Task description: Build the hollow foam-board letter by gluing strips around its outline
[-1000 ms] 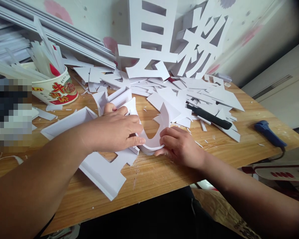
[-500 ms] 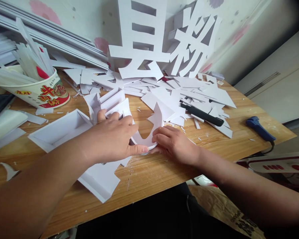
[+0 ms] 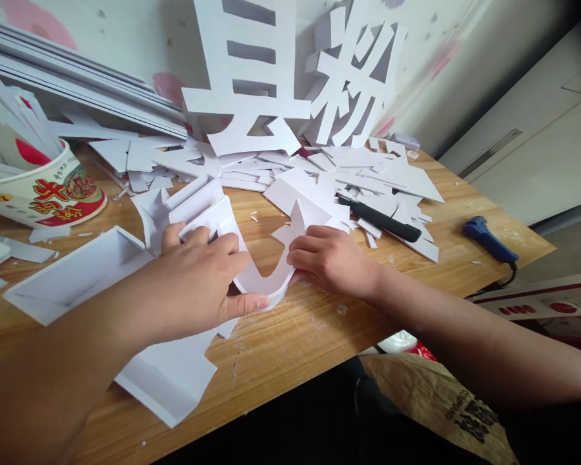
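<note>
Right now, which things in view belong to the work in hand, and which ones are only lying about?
In hand, so belonging:
curved white piece, touched by the left hand and the right hand

Untouched, probably just lying about:
black-handled tool
blue corded tool
white offcuts
printed cup
standing white characters

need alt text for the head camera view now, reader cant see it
The right hand holds a curved white piece on a wooden table, the left hand spread at its other side. Behind are white scraps, a black-handled tool and two large white cut-out characters; a paper cup stands left, a blue tool lies right.
</note>
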